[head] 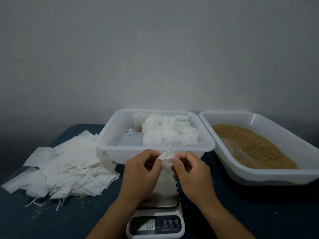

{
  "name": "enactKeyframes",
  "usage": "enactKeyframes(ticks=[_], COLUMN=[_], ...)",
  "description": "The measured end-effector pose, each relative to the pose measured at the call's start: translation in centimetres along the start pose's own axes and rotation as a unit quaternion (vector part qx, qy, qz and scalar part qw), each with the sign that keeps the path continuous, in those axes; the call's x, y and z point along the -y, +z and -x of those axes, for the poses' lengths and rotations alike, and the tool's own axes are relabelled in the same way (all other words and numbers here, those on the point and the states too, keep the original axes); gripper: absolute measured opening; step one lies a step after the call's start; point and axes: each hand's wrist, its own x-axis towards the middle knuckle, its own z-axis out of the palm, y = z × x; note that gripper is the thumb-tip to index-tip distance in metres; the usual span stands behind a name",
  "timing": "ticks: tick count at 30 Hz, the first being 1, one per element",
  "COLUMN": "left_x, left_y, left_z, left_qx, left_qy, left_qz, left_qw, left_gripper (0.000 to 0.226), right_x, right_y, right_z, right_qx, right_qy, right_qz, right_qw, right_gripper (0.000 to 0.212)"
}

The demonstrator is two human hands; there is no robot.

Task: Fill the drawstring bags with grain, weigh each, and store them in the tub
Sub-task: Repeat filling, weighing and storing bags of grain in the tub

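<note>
Both hands meet above the kitchen scale [156, 219]: the left hand [140, 171] and right hand [190, 171] each pinch the top of one small white drawstring bag [167, 158] between curled fingers. Just beyond it stands the storage tub [110, 128] with packed bags [170, 133]; at right the grain tub [259, 145], at left loose empty bags [69, 163]. All rest on dark blue cloth [241, 213] before a plain grey wall [155, 49]. The bag's lower part is hidden behind the fingers.
</note>
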Motion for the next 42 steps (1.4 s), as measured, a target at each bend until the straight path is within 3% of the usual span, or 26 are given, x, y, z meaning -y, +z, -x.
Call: enactKeyframes(ticks=[3, 7, 10, 14, 19, 25, 28, 32, 37, 42], left_x=[-0.1, -0.5, -0.4, -0.6, -0.8, -0.8, -0.7, -0.8, -1.3, -1.5], left_y=[0.0, -0.3, -0.5, -0.7, -1.2, -1.5, -1.9, -2.3, -2.2, -2.5], left_z=[0.2, 0.3, 0.1, 0.1, -0.2, -0.4, -0.6, -0.4, 0.0, -0.1], left_qx=[-0.019, -0.013, -0.007, 0.006, 0.062, 0.147, 0.18, 0.154, 0.351, 0.369], left_qy=[0.021, 0.048, 0.043, 0.002, -0.042, -0.093, -0.063, 0.001, -0.029, -0.048], left_qz=[-0.033, -0.042, -0.04, -0.002, 0.039, 0.092, 0.101, 0.112, 0.161, 0.175], left_qw=[0.999, 0.998, 0.998, 1.0, 0.996, 0.981, 0.976, 0.982, 0.922, 0.911], left_gripper=[0.023, 0.021, 0.021, 0.018, 0.012, 0.011, 0.014, 0.034, 0.063, 0.062], right_x=[-0.1, -0.2, 0.5, 0.8, 0.7, 0.8, 1.0, 1.5, 1.6, 1.6], right_y=[0.0, -0.4, -1.3, -2.5, -2.7, -2.6, -2.4, -2.5, -2.7, -2.9], right_z=[0.1, 0.2, 0.1, 0.0, -0.4, -0.3, 0.0, 0.3, 0.2, 0.0], right_qx=[-0.024, 0.018, 0.038, 0.118, 0.131, 0.138, 0.13, 0.112, 0.12, 0.126], right_qy=[-0.03, -0.066, -0.176, -0.332, -0.383, -0.407, -0.407, -0.382, -0.313, -0.27], right_qz=[0.055, 0.135, 0.133, 0.158, 0.246, 0.305, 0.298, 0.241, 0.161, 0.117], right_qw=[0.998, 0.988, 0.975, 0.922, 0.881, 0.85, 0.854, 0.885, 0.928, 0.947], right_gripper=[0.012, 0.008, 0.021, 0.021, 0.026, 0.011, 0.012, 0.014, 0.007, 0.005])
